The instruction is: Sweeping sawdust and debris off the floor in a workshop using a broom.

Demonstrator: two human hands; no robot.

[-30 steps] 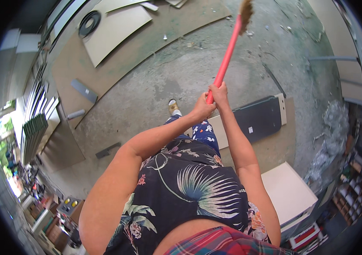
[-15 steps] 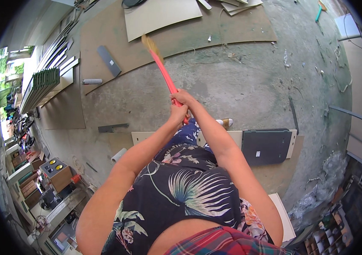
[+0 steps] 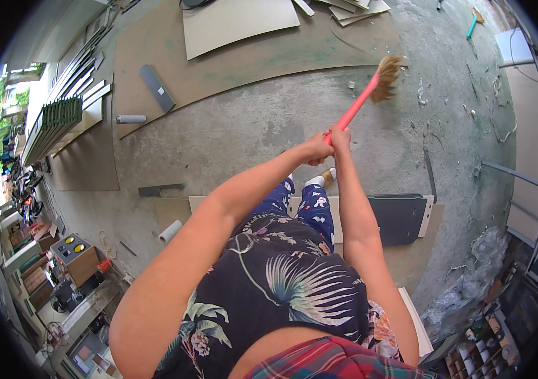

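Both my hands grip a broom with a red-pink handle [image 3: 357, 108] and tan bristles [image 3: 385, 79]. My left hand [image 3: 317, 149] is closed round the lower part of the handle. Just above it, my right hand [image 3: 339, 136] is wrapped round the same handle, the two hands touching. The broom slants away to the far right. Its bristle head is over the concrete floor by the right end of a large brown board [image 3: 269, 54]. Small scraps [image 3: 422, 91] lie to the right of the bristles.
Pale panels [image 3: 240, 28] lie on the brown board, with a grey strip [image 3: 157, 88] and a cylindrical can [image 3: 131, 119] at left. A dark grey panel [image 3: 402, 218] lies by my right forearm. Crumpled clear plastic [image 3: 471, 278] is at right; stacked slats [image 3: 54, 129] stand at left.
The broom has swung from the far left to the far right, its head crossing the floor. Both hands moved right with it, still gripping. Debris near the board's edge has shifted right.
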